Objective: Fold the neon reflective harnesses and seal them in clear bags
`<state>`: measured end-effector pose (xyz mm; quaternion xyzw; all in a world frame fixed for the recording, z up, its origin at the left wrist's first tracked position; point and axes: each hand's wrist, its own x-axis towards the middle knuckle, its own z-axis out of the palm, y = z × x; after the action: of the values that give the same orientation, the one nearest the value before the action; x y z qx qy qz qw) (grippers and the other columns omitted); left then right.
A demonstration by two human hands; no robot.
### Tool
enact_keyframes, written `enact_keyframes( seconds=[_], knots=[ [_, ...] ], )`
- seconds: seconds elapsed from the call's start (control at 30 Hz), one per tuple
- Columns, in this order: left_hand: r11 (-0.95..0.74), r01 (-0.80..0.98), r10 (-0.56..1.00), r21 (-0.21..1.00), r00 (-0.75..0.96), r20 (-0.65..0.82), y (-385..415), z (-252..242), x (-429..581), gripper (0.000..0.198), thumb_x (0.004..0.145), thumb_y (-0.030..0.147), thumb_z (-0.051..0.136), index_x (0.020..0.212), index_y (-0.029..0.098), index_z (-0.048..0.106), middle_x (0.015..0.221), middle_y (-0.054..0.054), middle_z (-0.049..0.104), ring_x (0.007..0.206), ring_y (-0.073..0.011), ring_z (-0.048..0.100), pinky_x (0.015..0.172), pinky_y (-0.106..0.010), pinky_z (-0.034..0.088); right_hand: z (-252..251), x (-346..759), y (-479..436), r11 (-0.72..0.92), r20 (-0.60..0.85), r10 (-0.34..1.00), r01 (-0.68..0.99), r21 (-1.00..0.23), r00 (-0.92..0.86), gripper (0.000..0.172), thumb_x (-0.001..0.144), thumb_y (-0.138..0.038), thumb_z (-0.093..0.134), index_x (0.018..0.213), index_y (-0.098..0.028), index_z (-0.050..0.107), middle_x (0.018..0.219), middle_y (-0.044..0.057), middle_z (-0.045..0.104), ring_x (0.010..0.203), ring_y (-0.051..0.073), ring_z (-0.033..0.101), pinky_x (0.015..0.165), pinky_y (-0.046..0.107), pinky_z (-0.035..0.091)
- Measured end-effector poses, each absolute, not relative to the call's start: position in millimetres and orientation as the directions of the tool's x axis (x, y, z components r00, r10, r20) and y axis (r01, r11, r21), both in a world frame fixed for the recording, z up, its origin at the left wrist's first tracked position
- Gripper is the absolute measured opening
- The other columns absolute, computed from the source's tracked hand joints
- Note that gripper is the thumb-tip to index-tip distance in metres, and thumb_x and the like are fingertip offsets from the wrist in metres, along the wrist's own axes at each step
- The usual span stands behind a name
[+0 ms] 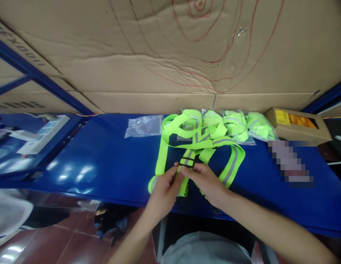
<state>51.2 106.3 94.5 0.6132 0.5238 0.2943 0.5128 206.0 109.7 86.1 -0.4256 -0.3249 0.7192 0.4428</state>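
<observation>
A neon yellow-green reflective strap harness [231, 165] with grey stripes lies spread over the blue table's front middle. Both hands meet at its black buckle [186, 162], through which a piece of strap runs. My left hand [166, 185] pinches the strap just below the buckle, thumb on top. My right hand [207, 179] grips the buckle's right side between thumb and fingers. Part of the webbing hangs over the table's front edge under my hands. The fingertips beneath the buckle are hidden.
Several clear bags of folded neon straps [235, 123] line the table's back, beside a flat plastic bag [144, 125]. A cardboard box [297, 126] stands at the back right, near a blurred-out item [291, 161]. A power strip [44, 135] lies left. Cardboard [104, 73] walls the back.
</observation>
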Motion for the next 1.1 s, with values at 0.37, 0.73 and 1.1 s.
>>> enact_keyframes(
  seconds=[0.37,0.73,1.1],
  knots=[
    [-0.279,0.737,0.931,0.615,0.052,0.360,86.4,86.9,62.1,0.015,0.096,0.031,0.067,0.096,0.017,0.068,0.081,0.000,0.067,0.066,-0.0103,0.059,0.066,-0.021,0.044,89.8,207.5,114.5,-0.444,-0.374,0.895,-0.573,-0.689,-0.243,0.047,0.077,-0.049,0.087,0.114,-0.021,0.078,0.106,0.006,0.079,0.103,0.020,0.071,0.102,0.034,0.048],
    [-0.431,0.819,0.792,0.380,0.141,0.594,74.6,87.0,49.8,0.008,0.095,0.017,0.070,0.102,0.015,0.074,0.090,-0.004,0.078,0.076,-0.0158,0.070,0.075,-0.027,0.051,86.8,201.9,110.5,-0.501,-0.399,0.862,-0.645,-0.577,-0.313,0.047,0.072,-0.044,0.092,0.111,-0.020,0.078,0.095,0.003,0.077,0.087,0.013,0.066,0.084,0.027,0.047],
    [-0.301,0.652,0.946,0.695,0.116,0.301,66.0,115.3,56.5,0.014,0.097,0.021,0.063,0.084,0.018,0.063,0.084,-0.001,0.065,0.078,-0.0127,0.061,0.072,-0.024,0.046,98.4,210.6,117.1,-0.545,-0.449,0.823,-0.705,-0.454,-0.346,0.041,0.068,-0.042,0.095,0.096,-0.019,0.077,0.090,0.000,0.071,0.081,0.011,0.061,0.071,0.024,0.046]
  ],
)
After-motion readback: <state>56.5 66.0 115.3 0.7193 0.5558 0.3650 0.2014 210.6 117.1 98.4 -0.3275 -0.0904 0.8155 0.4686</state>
